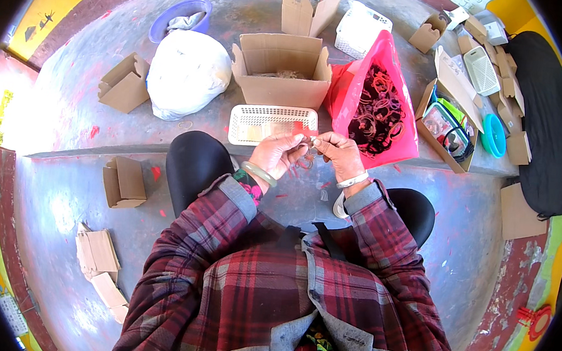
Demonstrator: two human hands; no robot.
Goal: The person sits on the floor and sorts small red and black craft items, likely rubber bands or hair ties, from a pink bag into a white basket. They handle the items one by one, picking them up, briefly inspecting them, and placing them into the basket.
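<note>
My left hand (275, 154) and my right hand (339, 155) meet in front of me, fingertips pinched close together. Between them they hold a thin reddish band (306, 160), which dangles in loops below the fingers; its small end at the fingertips is too tiny to make out. Just beyond my hands lies a white perforated plastic basket (246, 111), with a red piece (306, 127) near its right end. Beside my right hand a bright pink-red bag (405, 122) gapes, filled with many dark red and purple looped bands (377, 110).
An open cardboard box (277, 96) stands behind the basket. Left of it are a stuffed white sack (189, 72), a purple basin (207, 18) and a small carton (129, 91). A box of goods (453, 164) and a teal basin (493, 135) sit right. A step edge (98, 154) crosses before me.
</note>
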